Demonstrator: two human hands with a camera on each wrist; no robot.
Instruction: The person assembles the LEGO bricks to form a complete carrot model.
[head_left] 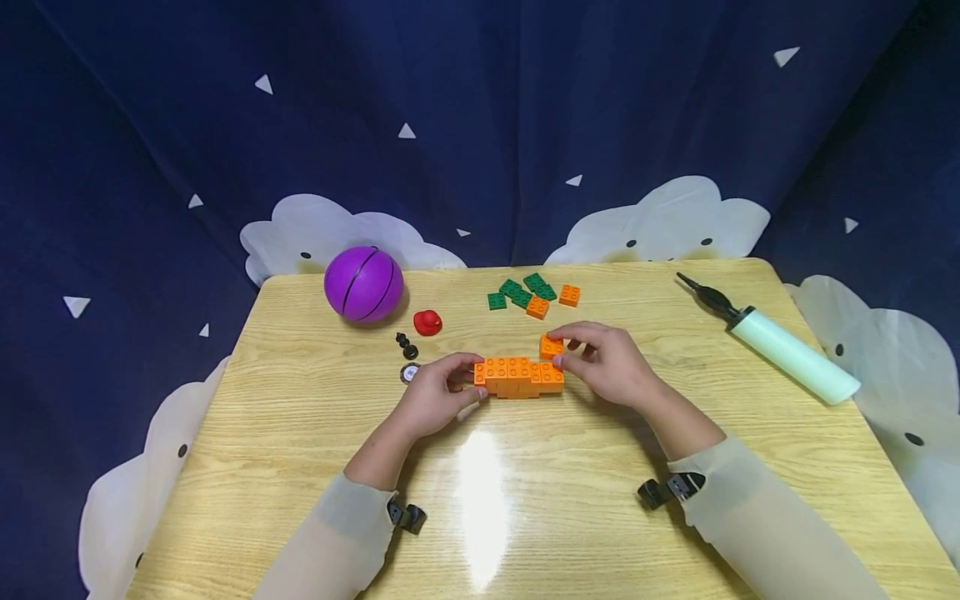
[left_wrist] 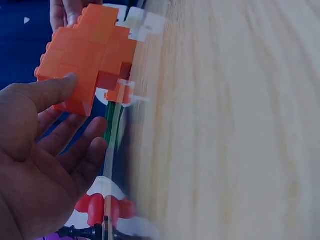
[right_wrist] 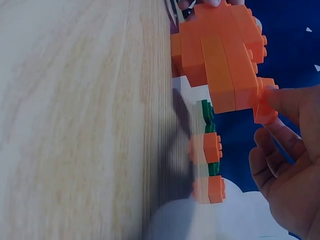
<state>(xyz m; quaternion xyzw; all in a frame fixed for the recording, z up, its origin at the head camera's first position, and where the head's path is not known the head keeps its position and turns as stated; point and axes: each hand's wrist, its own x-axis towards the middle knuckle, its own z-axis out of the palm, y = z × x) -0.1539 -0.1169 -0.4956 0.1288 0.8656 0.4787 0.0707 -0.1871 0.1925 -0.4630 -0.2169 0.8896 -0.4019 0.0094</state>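
An orange block assembly (head_left: 512, 378), several bricks joined with studs facing up, is held above the wooden table. My left hand (head_left: 442, 392) grips its left end, thumb on the near side and fingers behind, as the left wrist view also shows with the hand (left_wrist: 55, 145). My right hand (head_left: 603, 362) pinches a single orange brick (head_left: 552, 347) between thumb and fingertips. That brick is close beside the assembly's right end, overlapping its edge in the right wrist view, where the thumb presses the small brick (right_wrist: 266, 102).
Behind the hands lie several green bricks (head_left: 517, 292) and two loose orange bricks (head_left: 569, 295). To the left are a purple ball (head_left: 364, 284), a red hat-shaped piece (head_left: 427, 322), a black chess piece (head_left: 407, 346) and a round chip (head_left: 409, 372). A hand pump (head_left: 793, 353) lies at right.
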